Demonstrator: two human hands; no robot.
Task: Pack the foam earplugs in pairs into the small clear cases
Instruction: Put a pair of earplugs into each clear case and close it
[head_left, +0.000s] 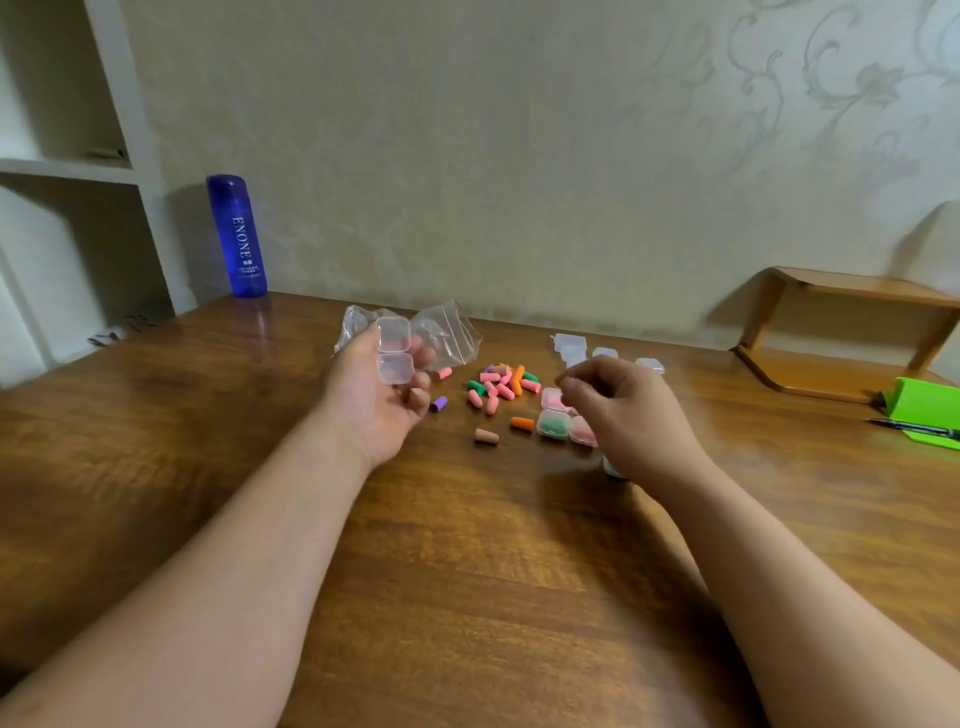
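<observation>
My left hand (382, 400) holds an open clear case (395, 351), its lid flipped up, above the wooden table (467, 571). A brownish earplug sits against my left fingers near the palm. A pile of pink, green, orange and purple earplugs (501, 384) lies in the middle. Loose ones lie apart: purple (438, 404), brown (485, 436), orange (522, 423). Filled cases (553, 423) with pink and green plugs sit beside my right hand (621, 415), whose fingers are curled over them; whether it holds anything is hidden. Empty clear cases (571, 345) lie behind.
A crumpled clear zip bag (449, 332) lies behind my left hand. A blue bottle (238, 236) stands at the back left by white shelves. On the right are a wooden stand (831, 332), a green object (924, 410) and a pen (914, 427).
</observation>
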